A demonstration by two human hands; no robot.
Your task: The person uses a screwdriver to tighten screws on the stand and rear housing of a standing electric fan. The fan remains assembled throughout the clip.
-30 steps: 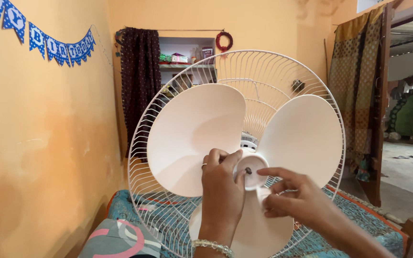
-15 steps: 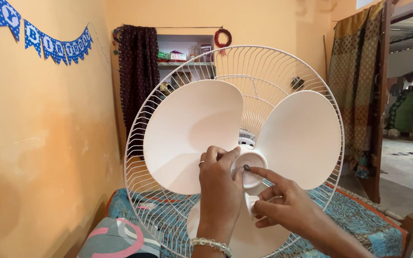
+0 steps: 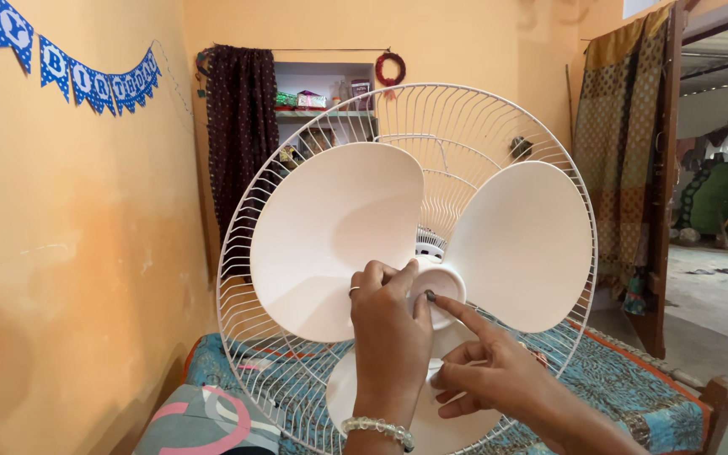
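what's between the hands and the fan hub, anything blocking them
Nothing visible. The left hand already grips the white hub of the fan blade, and the right hand touches it with its index finger. The wire guard sits behind the blades.

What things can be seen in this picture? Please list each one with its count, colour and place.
fan blades: three, white, in front of the guard, centre
fan hub: one, white, middle of the blades
wire guard: one, white, round, behind the blades
bed cover: one, blue patterned, below the fan
cushion: one, grey with pink, bottom left
banner: one, blue flags, on the left orange wall
dark curtain: one, beside the wall shelf
wall shelf: one, with small items, at the back
patterned curtain: one, brownish, by the doorway, right
bracelet: one, clear beads, left wrist
left hand: grips the hub
right hand: forefinger touches the hub
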